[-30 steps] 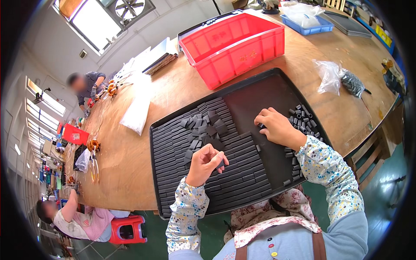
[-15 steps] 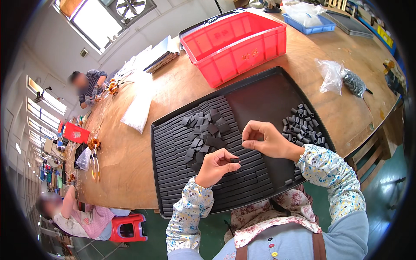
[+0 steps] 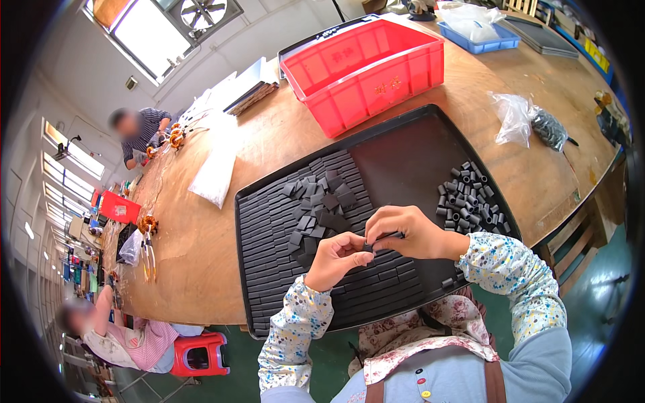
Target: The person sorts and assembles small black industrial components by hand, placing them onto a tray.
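My left hand (image 3: 336,258) is closed in a pinch on a small black piece (image 3: 367,248), mostly covered by the fingertips. Against it, my right hand (image 3: 413,232) is also closed, its fingertips meeting the left ones, with a thin dark edge (image 3: 391,236) showing between its fingers. Whether that edge belongs to the same piece I cannot tell. Both hands are above a large black tray (image 3: 403,151). Rows of narrow black blocks (image 3: 269,258) fill the tray's left part, with loose flat black squares (image 3: 329,201) heaped on them. Short black tubes (image 3: 470,198) are piled at the tray's right side.
Behind the tray stands a red plastic crate (image 3: 376,84). A clear plastic bag (image 3: 512,117) and a bag of dark parts (image 3: 549,129) lie to the right. Farther back is a blue tray (image 3: 480,46). Two other people work along the table's left side, near copper coils (image 3: 148,225).
My right hand has moved left and slightly down, so its fingertips now meet those of my left hand. My left hand has stayed nearly in place, still pinching the black piece.
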`<act>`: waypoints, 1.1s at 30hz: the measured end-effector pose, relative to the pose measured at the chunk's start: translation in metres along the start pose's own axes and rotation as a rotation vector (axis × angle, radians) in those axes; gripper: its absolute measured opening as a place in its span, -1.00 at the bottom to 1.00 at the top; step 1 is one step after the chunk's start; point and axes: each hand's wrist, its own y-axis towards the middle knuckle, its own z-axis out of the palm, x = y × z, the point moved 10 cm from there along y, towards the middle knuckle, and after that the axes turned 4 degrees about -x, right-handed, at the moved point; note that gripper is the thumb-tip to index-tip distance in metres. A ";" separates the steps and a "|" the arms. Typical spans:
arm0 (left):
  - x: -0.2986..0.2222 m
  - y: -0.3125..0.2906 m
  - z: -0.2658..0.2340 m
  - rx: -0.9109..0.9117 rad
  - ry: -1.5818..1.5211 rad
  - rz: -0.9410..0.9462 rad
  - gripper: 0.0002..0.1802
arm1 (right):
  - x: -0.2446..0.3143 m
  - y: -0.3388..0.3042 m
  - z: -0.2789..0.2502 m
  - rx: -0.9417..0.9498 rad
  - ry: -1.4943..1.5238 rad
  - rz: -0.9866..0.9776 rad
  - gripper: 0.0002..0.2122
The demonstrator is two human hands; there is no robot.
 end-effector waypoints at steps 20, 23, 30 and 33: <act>-0.064 -0.004 -0.042 -0.443 1.224 0.498 -0.76 | -0.069 0.000 -0.060 -0.305 -0.432 0.185 -0.92; -0.074 -0.011 -0.044 -0.404 1.161 0.582 -0.78 | -0.062 0.002 -0.064 -0.191 -0.391 0.311 -0.89; -0.042 0.000 -0.057 -0.297 0.060 0.200 -0.89 | -0.054 -0.015 -0.027 0.311 -0.477 0.368 -0.80; -0.047 0.002 -0.041 -0.186 0.022 0.233 -0.89 | -0.049 -0.013 -0.033 0.310 -0.479 0.405 -0.83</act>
